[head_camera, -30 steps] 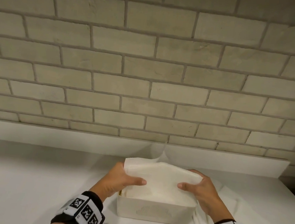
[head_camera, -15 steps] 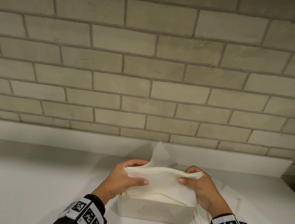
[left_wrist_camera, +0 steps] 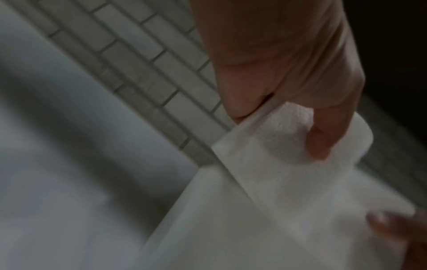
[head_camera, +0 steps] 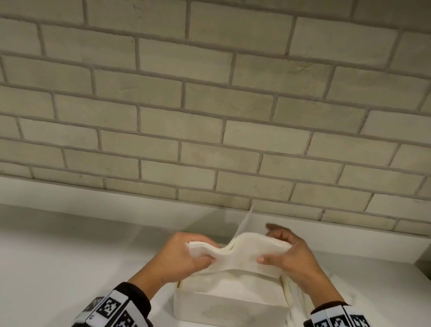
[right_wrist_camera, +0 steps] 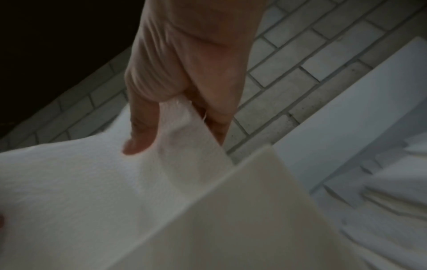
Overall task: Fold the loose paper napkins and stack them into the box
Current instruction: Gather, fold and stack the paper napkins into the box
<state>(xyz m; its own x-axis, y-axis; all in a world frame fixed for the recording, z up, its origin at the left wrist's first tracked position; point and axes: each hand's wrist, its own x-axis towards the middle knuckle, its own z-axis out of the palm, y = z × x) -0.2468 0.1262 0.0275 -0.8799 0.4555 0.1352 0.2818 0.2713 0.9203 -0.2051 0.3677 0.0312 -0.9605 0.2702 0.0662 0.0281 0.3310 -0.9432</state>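
Napkins (head_camera: 242,249), pinched by left hand (head_camera: 185,256) and right hand (head_camera: 290,255), now lift clear above the box (head_camera: 229,317), right end toward 1 o'clock, so stacking looks unfinished.

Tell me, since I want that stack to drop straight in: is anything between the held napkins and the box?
Nothing visible. Left hand and right hand hold the napkin stack just above the open box. Its opening shows only white inside. Loose napkins lie outside, against its right wall.
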